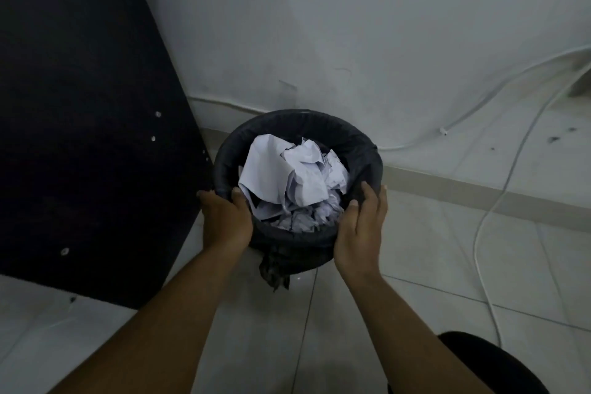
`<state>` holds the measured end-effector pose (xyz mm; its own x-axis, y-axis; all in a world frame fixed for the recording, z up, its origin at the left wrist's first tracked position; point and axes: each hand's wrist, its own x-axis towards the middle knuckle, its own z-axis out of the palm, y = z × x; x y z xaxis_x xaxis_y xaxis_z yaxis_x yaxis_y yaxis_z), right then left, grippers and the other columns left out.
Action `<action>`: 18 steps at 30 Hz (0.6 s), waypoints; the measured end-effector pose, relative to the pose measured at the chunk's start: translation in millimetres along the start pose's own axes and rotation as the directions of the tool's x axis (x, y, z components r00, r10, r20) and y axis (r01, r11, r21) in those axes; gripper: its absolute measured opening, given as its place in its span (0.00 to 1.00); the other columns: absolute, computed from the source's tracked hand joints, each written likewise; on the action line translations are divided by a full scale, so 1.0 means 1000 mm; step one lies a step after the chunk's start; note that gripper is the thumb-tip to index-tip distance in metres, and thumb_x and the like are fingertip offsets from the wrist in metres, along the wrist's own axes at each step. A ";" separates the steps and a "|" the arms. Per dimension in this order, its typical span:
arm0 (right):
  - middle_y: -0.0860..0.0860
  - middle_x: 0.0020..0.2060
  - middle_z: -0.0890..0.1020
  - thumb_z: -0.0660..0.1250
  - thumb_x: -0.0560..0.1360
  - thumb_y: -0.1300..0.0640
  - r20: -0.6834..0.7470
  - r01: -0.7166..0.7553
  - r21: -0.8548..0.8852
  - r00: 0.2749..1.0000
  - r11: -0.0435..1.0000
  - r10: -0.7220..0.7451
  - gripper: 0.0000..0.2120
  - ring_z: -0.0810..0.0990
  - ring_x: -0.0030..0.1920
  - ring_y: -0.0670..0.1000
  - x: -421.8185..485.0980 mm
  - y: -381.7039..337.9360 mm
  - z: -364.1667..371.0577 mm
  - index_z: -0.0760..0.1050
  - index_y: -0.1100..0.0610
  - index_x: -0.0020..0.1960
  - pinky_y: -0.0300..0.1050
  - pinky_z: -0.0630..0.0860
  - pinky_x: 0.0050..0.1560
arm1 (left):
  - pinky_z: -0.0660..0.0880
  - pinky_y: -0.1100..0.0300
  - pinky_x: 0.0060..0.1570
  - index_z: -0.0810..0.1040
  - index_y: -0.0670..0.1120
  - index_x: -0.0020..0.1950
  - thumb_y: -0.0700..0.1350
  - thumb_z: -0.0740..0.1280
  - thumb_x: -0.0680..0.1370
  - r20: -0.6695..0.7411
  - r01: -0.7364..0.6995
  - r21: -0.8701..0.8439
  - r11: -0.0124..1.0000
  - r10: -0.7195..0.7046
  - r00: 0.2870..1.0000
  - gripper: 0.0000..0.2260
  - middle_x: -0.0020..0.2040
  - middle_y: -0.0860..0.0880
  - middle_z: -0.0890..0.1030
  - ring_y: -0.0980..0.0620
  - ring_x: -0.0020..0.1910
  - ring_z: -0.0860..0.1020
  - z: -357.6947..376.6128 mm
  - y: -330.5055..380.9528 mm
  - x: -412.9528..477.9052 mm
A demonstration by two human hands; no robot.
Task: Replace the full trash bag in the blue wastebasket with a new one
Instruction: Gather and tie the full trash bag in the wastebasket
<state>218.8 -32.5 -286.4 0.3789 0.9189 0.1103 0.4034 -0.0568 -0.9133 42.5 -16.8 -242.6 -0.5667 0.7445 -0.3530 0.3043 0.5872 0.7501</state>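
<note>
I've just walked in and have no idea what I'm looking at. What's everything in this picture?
trash bag: one, black, folded over the wastebasket's rim, near the wall; basket itself hidden
crumpled paper: several sheets, white, filling the bag
panel: one, dark, standing left of the bag
cables: a few, white, trailing over the floor at right
wall: white, behind
floor: pale tiles
rounded object: one, black, bottom right corner, cannot tell what
left hand: one, gripping the bag's left rim
right hand: one, gripping the right rim
</note>
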 end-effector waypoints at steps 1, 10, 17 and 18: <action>0.50 0.78 0.55 0.53 0.84 0.57 -0.002 -0.044 0.067 0.999 0.997 0.044 0.22 0.55 0.77 0.47 -0.002 -0.003 0.001 0.57 0.55 0.77 0.40 0.55 0.74 | 0.69 0.47 0.61 0.51 0.36 0.78 0.53 0.53 0.84 0.005 0.044 -0.005 0.999 -0.044 0.999 0.29 0.73 0.34 0.66 0.34 0.67 0.70 0.001 0.001 0.001; 0.51 0.74 0.66 0.57 0.77 0.34 0.250 -0.523 0.369 0.852 0.768 0.460 0.33 0.70 0.70 0.55 0.001 0.002 0.000 0.52 0.43 0.77 0.59 0.69 0.69 | 0.78 0.44 0.52 0.65 0.45 0.73 0.61 0.53 0.82 0.259 0.330 -0.114 0.937 -0.293 0.920 0.26 0.65 0.41 0.74 0.37 0.56 0.77 -0.009 0.007 -0.009; 0.52 0.60 0.79 0.65 0.69 0.30 0.404 -0.730 0.467 0.678 0.499 0.613 0.37 0.81 0.56 0.55 -0.006 -0.007 -0.009 0.67 0.52 0.70 0.55 0.81 0.50 | 0.81 0.49 0.44 0.78 0.49 0.60 0.67 0.56 0.79 0.542 0.427 -0.192 0.884 -0.267 0.797 0.25 0.49 0.45 0.85 0.45 0.47 0.84 -0.008 -0.002 -0.033; 0.52 0.59 0.80 0.64 0.71 0.30 0.423 -0.735 0.479 0.673 0.480 0.607 0.35 0.82 0.55 0.54 -0.007 -0.007 -0.012 0.69 0.52 0.69 0.54 0.81 0.49 | 0.82 0.50 0.43 0.79 0.49 0.60 0.65 0.59 0.79 0.563 0.424 -0.203 0.883 -0.248 0.788 0.23 0.49 0.46 0.85 0.46 0.45 0.84 -0.008 0.000 -0.037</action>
<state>223.7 -43.2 -275.7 0.1474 0.7488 -0.6462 -0.4841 -0.5152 -0.7073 57.5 -46.6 -225.5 -0.0909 0.6198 -0.7795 -0.1273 0.7691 0.6263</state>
